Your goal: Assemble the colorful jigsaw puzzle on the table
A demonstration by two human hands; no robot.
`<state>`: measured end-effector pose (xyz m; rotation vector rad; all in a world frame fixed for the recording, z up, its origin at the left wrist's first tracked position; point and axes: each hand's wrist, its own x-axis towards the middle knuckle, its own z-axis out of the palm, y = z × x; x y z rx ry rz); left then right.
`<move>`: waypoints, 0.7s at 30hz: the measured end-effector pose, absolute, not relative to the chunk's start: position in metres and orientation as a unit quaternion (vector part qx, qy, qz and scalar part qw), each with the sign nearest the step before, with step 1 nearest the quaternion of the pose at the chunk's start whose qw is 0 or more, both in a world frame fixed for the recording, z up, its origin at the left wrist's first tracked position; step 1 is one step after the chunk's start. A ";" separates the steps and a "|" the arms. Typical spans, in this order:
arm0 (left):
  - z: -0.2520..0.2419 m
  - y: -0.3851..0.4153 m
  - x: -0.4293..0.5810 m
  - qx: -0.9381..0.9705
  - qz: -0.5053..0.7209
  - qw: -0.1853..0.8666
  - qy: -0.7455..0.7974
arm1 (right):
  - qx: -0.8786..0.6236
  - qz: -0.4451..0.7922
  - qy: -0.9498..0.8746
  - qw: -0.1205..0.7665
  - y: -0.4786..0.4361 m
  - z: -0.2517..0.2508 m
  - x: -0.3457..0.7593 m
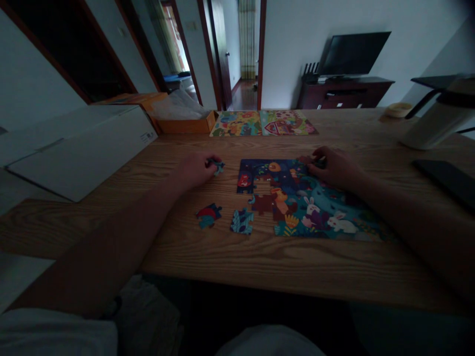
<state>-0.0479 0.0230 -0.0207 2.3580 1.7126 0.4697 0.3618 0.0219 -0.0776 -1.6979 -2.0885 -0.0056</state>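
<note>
A partly assembled jigsaw puzzle [308, 202] with rabbits and a dark blue sky lies on the wooden table [222, 257]. My left hand [196, 169] rests left of it, fingers pinched on a small loose puzzle piece [218, 167]. My right hand [332, 165] lies curled over the puzzle's top right part, fingertips pressing on pieces there. Two loose pieces sit near the puzzle's lower left: a red and blue one [209, 215] and a leafy blue one [242, 221].
Two finished colourful puzzles [262, 123] lie at the table's far edge beside an orange box [185, 121] with a plastic bag. A large white box [81, 148] fills the left. A white appliance [438, 118], a dark flat object [445, 180] and a small bowl [398, 109] stand right.
</note>
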 end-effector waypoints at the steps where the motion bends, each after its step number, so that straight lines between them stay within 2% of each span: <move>1: -0.020 0.021 -0.047 0.779 0.172 0.150 0.584 | -0.614 -0.003 -0.758 0.222 0.021 -0.077 0.361; 4: -0.017 0.009 -0.038 0.768 0.196 0.317 0.521 | -0.608 -0.011 -0.765 0.215 0.021 -0.076 0.361; 7: -0.018 -0.008 -0.024 0.792 0.183 0.405 0.417 | -0.604 -0.016 -0.769 0.208 0.021 -0.075 0.360; 21: -0.017 -0.025 -0.014 0.805 0.173 0.414 0.388 | -0.619 -0.011 -0.759 0.204 0.021 -0.074 0.360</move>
